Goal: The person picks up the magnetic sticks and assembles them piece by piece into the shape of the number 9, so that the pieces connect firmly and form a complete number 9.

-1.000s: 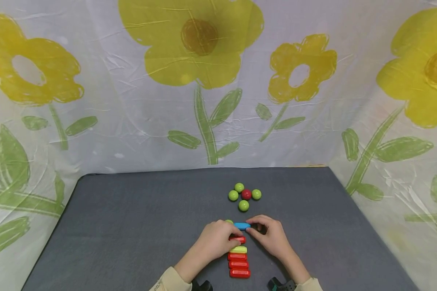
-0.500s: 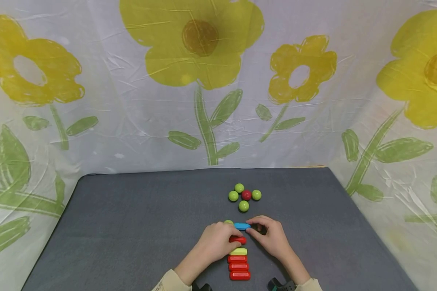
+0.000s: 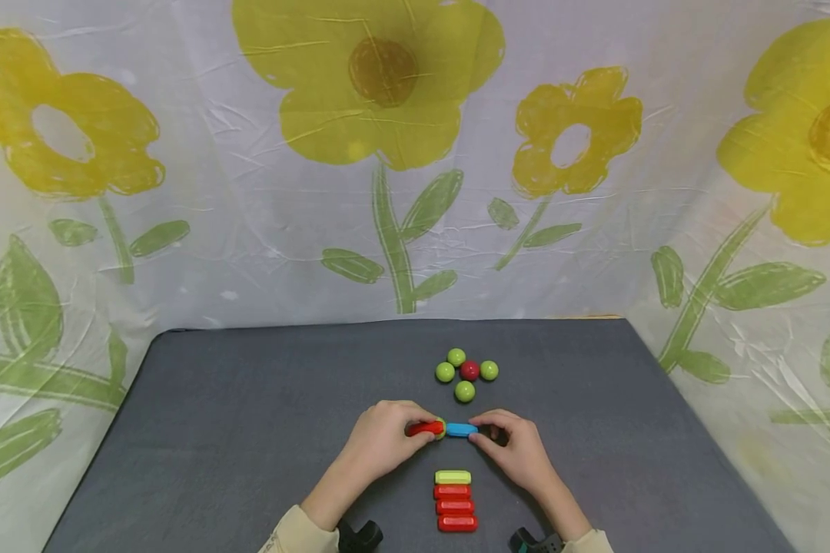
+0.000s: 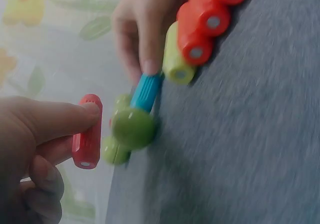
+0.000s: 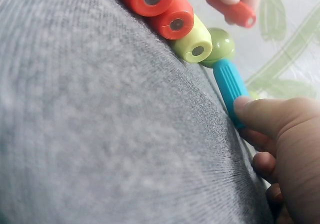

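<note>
My left hand (image 3: 382, 439) pinches a short red magnetic rod (image 4: 88, 139) between thumb and fingers, lifted off the table in the left wrist view. My right hand (image 3: 517, 449) pinches the far end of a blue magnetic rod (image 5: 230, 82), ribbed along its side. A glossy green ball (image 4: 133, 128) sits at the blue rod's other end, against it. From the head view, the red rod overlaps the ball's left side; both wrist views show a gap between them.
Nearer me, a yellow-green rod (image 3: 453, 478) and several red rods (image 3: 454, 507) lie side by side in a column. Beyond the hands, several green balls (image 3: 465, 392) surround a red ball (image 3: 469, 370) on the dark grey table (image 3: 283, 399). A flowered curtain (image 3: 263, 253) hangs behind.
My left hand has lifted the red rod from above the column and carried it up and left, beside the green ball. My right hand keeps the blue rod in place.
</note>
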The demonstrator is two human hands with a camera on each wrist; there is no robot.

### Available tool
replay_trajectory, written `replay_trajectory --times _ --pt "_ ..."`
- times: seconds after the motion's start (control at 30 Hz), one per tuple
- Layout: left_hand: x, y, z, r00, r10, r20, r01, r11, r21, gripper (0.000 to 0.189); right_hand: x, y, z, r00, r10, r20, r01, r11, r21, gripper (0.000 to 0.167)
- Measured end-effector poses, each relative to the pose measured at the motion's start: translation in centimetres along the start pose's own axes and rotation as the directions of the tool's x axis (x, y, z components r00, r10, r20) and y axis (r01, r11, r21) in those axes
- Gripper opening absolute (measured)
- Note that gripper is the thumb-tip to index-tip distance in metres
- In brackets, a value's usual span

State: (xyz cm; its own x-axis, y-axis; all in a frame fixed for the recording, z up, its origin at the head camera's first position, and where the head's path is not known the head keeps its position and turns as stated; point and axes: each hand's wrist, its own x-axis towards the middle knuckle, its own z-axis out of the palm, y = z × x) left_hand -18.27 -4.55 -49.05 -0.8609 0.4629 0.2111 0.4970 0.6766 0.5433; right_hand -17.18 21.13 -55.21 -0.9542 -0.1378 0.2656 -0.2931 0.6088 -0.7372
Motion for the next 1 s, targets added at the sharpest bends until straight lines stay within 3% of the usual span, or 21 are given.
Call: replay_trajectory --times 0.33,0.67,1.0 --pt "-1.0 -2.4 -1.0 0.996 -0.089 -0.017 0.09 0.995 0.046 0.018 0.0 -0.1 -0.1 1.0 0.02 0.003 -0.02 1.0 -0.006 0.024" --pt "-1.4 -3.7 0.0 0.992 -0.126 0.024 0.125 0.991 0.035 0.018 0.0 -0.1 0.0 1.0 0.001 -0.001 -0.001 1.0 -0.006 0.025" --pt "-0.9 -3.9 1.0 0.993 -0.115 0.016 0.114 0.993 0.017 0.017 0.0 -0.1 0.0 1.0 -0.009 -0.006 0.009 1.0 -0.002 0.023"
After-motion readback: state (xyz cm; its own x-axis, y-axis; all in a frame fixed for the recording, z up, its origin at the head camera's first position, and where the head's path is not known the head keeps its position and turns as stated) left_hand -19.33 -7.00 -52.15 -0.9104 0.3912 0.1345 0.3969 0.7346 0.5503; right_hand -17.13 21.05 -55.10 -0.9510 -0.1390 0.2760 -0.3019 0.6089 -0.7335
